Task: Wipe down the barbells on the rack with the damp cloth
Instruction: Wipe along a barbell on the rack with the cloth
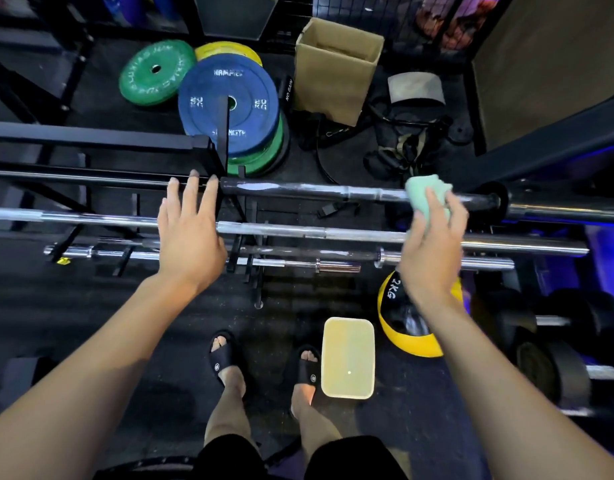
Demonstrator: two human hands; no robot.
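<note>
Steel barbells on a black rack, wiping in hand: cloth held at the far bar.

Left to right: green, yellow and blue rubber weight plates (pixel 229 105) stacked on the floor behind; left hand (pixel 189 233), fingers straight and spread, holding nothing, hovering over the black metal rack (pixel 91 138); dark worn barbell (pixel 298 189) on the far rung, chrome barbells (pixel 281 232) nearer; brown cardboard box (pixel 336 71); pale rectangular plastic tub (pixel 348 357) by the feet; right hand (pixel 433 251) pinching a mint-green cloth (pixel 425 199) at the dark bar's sleeve, contact uncertain. Judged next: press and stroke along the bar. Rack uprights interrupt a full pass.
</note>
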